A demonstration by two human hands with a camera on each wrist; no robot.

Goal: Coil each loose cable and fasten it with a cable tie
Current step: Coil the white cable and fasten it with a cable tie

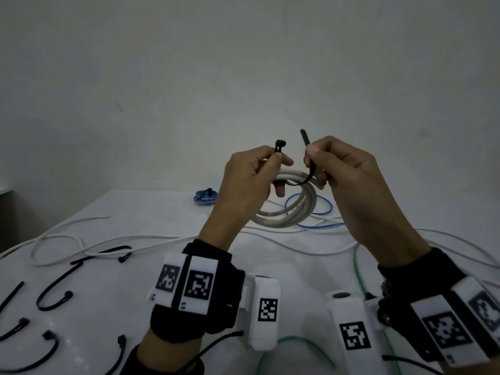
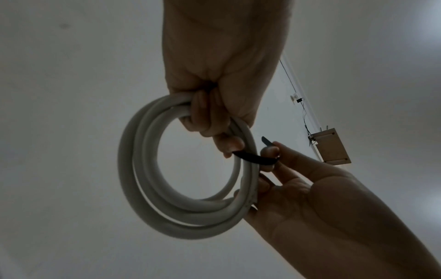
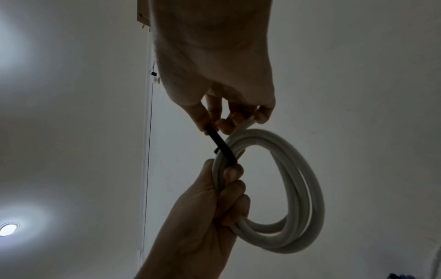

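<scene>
**Tie wrapped under white coil, both ends pinched**

White cable coil held up mid-frame, above the table. Black cable tie loops under the bundle; head end sticks up from left hand, tail end from right hand. Left fingers curl round the coil and pinch the tie head; right thumb and finger pinch the tail, ends apart. Behind: tied blue coil upper centre, loose blue cable. Spare black ties lower left, loose white cable, green cable at bottom.
</scene>
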